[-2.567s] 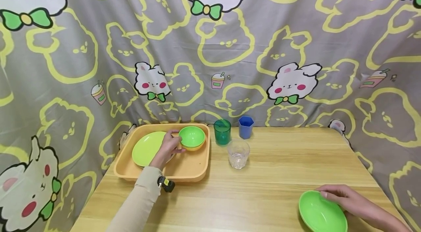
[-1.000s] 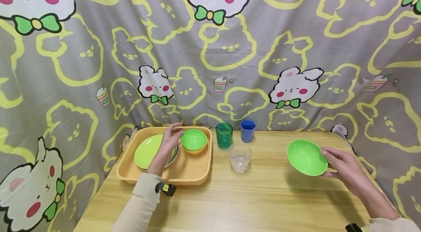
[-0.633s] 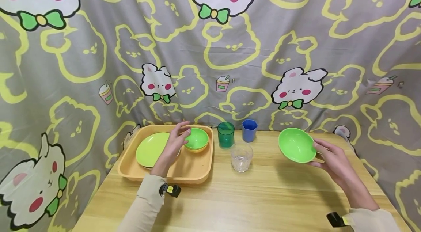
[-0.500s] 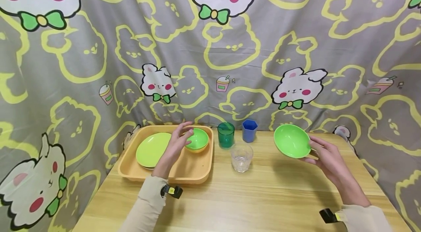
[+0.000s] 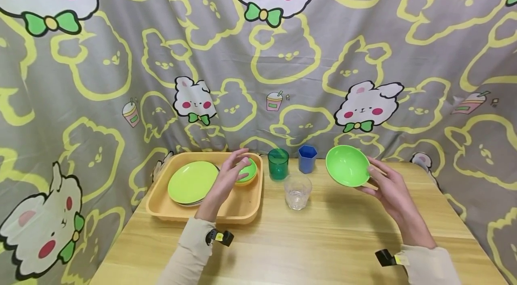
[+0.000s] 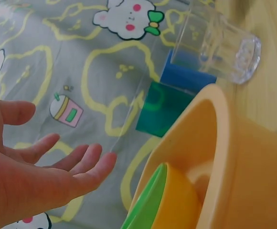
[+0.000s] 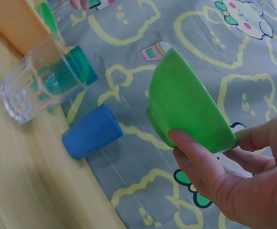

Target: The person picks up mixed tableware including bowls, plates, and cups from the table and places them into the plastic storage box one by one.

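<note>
In the head view my right hand [image 5: 389, 186] grips a green bowl [image 5: 347, 166] by its right rim, held up above the table at the right. The right wrist view shows the thumb at the rim and fingers under the base of the bowl [image 7: 188, 102]. My left hand [image 5: 226, 181], fingers spread and holding nothing, hovers over the orange tray [image 5: 157, 208]. Just beyond its fingertips, a smaller green bowl [image 5: 249, 170] is nested in a yellow bowl [image 6: 176, 202] inside the tray. A lime-green plate [image 5: 191, 181] tops a stack of plates at the tray's left.
Right of the tray stand a dark green cup [image 5: 278, 164], a blue hexagonal cup [image 5: 307, 159] and a clear glass [image 5: 298, 193] nearer the front. A patterned curtain [image 5: 299, 60] hangs behind the wooden table [image 5: 307, 244].
My right hand has raised the green bowl from low at the right and carried it left and toward the back. My left hand has come off the nested bowls and drifted slightly right.
</note>
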### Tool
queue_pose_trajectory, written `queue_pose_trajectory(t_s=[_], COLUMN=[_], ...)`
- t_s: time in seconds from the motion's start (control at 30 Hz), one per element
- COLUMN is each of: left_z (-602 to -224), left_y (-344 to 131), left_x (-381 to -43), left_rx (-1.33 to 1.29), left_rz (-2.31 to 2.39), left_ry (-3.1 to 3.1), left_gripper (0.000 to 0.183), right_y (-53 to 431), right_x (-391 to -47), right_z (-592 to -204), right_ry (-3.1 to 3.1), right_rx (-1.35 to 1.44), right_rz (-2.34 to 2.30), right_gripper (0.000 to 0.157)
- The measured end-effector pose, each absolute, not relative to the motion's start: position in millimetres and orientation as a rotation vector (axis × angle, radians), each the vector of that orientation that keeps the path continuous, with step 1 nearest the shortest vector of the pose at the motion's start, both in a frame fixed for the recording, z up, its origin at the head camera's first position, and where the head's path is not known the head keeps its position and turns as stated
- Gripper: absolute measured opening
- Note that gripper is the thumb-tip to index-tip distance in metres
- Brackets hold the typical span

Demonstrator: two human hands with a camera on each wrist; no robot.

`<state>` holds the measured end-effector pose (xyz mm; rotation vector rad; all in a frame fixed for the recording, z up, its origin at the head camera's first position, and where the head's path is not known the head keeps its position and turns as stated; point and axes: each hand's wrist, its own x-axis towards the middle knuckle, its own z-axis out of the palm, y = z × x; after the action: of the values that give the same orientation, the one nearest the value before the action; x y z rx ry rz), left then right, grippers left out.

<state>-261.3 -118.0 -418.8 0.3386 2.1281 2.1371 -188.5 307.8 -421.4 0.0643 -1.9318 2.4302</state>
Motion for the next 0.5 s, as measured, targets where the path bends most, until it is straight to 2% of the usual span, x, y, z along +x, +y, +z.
queue_pose_trajectory(t_s=[0.5], left_z=[-425], left_y=[-84], left_x=[-250], left_rx=[0.404], left_rz=[2.219], left_ry=[1.954], left_gripper=[0.048], right_y=[268], right_x=[-193], right_z=[-424], right_ry=[-1.844], right_rx=[0.001], right_rz=[2.467], right_gripper=[0.06])
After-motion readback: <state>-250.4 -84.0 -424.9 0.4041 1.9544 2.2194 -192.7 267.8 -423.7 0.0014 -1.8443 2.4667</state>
